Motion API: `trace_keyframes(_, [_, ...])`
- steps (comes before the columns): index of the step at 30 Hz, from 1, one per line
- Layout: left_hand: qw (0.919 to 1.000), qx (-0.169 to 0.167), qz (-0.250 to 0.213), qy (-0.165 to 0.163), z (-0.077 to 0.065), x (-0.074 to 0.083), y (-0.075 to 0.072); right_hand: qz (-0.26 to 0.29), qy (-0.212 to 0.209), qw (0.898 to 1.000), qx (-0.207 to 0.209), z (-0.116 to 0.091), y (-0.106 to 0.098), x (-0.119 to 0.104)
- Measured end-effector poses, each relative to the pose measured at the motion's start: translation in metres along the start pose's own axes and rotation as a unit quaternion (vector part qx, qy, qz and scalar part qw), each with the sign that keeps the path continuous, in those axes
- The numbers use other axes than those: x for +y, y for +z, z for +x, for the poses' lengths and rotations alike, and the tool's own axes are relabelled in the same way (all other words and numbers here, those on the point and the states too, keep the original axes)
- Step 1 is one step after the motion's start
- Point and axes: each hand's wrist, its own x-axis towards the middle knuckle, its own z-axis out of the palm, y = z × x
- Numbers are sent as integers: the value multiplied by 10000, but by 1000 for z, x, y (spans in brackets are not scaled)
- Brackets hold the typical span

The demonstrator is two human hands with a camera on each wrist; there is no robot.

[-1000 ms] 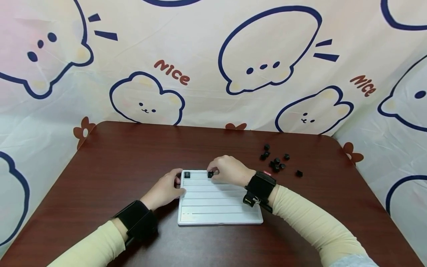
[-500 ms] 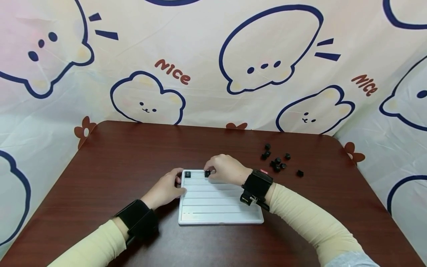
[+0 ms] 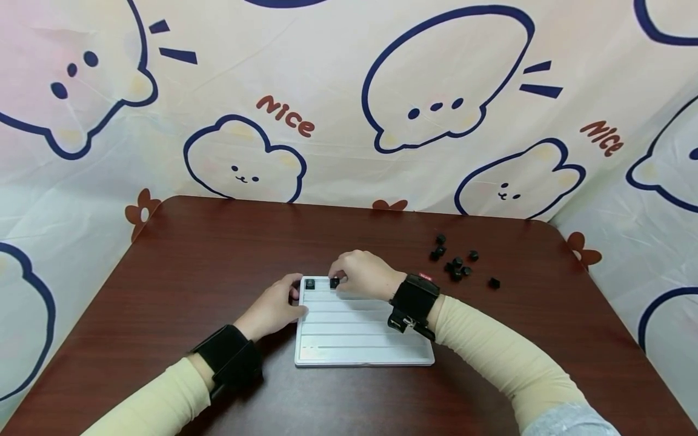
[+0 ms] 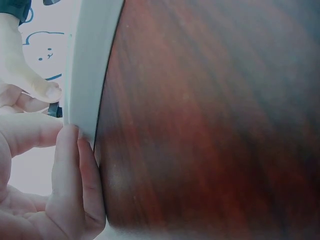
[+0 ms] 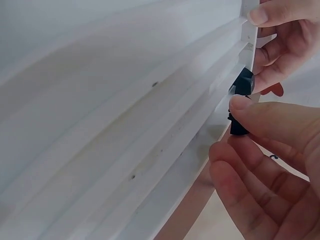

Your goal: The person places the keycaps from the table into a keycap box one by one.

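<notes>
A white ridged tray [image 3: 360, 330] lies on the table. My left hand [image 3: 275, 309] holds its left edge, thumb over the rim and fingers along the side. One black keycap [image 3: 309, 284] sits in the far left corner of the tray's top row. Just right of it, my right hand [image 3: 364, 275] pinches a second black keycap [image 3: 334, 283] at the same row. The right wrist view shows this pinched keycap [image 5: 239, 122] between thumb and fingers, close to the corner keycap [image 5: 243, 82]. My left hand [image 4: 60, 175] also shows at the tray's edge [image 4: 90, 75].
Several loose black keycaps [image 3: 457, 267] lie scattered on the brown table [image 3: 218, 254] beyond the tray to the right. A single keycap [image 3: 494, 283] lies farther right. A printed curtain [image 3: 338, 72] hangs behind the table.
My right hand has slid left along the tray's top row with the pinched keycap, narrowing the distance to the corner keycap. The left hand keeps its hold. The head view has shifted slightly.
</notes>
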Motion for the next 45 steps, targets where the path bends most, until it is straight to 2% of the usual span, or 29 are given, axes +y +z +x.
trace_keyframes(31, [9997,-33,-228,29,1,-3,0,-169,-62,9997,-187,20,9,-20])
trace_keyframes(45, [9998,5,-216,47,2,-4,1,-153,-74,9999,5,22,13,-23])
